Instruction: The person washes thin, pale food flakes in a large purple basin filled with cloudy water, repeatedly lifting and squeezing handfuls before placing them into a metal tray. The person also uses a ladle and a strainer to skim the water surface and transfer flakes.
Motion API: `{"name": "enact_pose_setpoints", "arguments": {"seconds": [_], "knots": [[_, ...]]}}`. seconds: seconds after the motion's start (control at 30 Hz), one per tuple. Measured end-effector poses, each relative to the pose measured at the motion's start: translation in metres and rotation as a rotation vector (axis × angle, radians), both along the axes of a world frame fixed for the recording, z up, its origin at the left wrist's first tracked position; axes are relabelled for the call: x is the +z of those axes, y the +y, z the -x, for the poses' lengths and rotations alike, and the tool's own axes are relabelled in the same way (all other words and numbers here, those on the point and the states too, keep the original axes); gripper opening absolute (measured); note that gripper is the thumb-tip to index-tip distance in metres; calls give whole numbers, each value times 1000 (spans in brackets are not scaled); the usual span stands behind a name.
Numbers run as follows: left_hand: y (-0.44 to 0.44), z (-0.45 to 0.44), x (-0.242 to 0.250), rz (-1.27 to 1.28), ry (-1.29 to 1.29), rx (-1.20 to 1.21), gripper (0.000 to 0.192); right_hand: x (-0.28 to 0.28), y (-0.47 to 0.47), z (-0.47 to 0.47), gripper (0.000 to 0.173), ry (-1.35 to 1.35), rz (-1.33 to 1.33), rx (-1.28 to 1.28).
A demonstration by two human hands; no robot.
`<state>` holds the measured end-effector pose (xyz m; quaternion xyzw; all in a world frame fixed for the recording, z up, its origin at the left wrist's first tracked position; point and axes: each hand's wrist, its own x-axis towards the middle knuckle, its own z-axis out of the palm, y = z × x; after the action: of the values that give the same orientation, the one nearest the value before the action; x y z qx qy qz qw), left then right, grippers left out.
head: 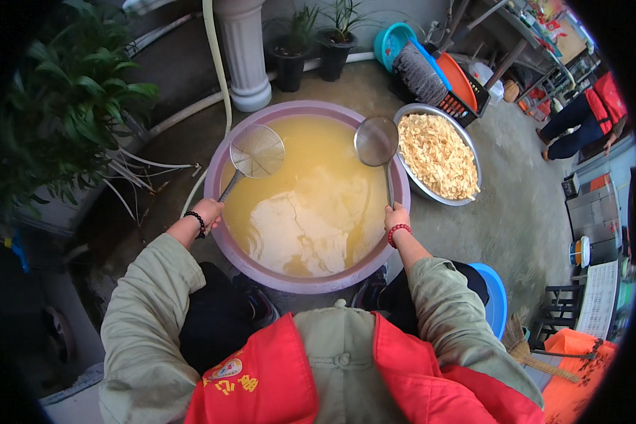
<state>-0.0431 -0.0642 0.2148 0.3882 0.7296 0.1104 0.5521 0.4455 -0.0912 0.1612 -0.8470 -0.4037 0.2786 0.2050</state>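
Observation:
My left hand (209, 216) is closed around the handle of a wire-mesh skimmer (257, 151), whose round head hangs over the left part of a large pinkish-purple tub (308, 286). Cloudy yellow liquid (328, 159) fills the tub, with reflections and ripples on its surface. In my right hand (397, 218) is the handle of a second skimmer (376, 141), with a finer, darker strainer head above the tub's right rim. Both heads look empty. Beside the tub on the right, a metal basin (477, 180) is heaped with pale yellow cut strips (438, 157), their kind unclear.
Potted plants (335, 50) and a white column (245, 58) stand behind the tub. A black crate (464, 110) with basins is at the back right. Leafy greenery (79, 79) fills the left. A person (583, 119) stands far right. A straw broom (535, 355) lies near a blue basin (492, 297).

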Motion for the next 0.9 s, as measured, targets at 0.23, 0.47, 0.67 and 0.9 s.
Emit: {"name": "enact_pose_setpoints", "arguments": {"seconds": [0.23,0.47,0.67,0.9], "knots": [[9,-3,-26,-18,-10,-139,20,3,23,30,27,228,117,-43],[30,-16,-48,29,-9,-171,22,2,35,50,26,484,78,-73],[52,-27,-71,-15,38,-194,23,4,40,59,22,532,143,-43],[58,-20,-77,-1,91,-246,25,0,51,87,26,663,193,29]]}}
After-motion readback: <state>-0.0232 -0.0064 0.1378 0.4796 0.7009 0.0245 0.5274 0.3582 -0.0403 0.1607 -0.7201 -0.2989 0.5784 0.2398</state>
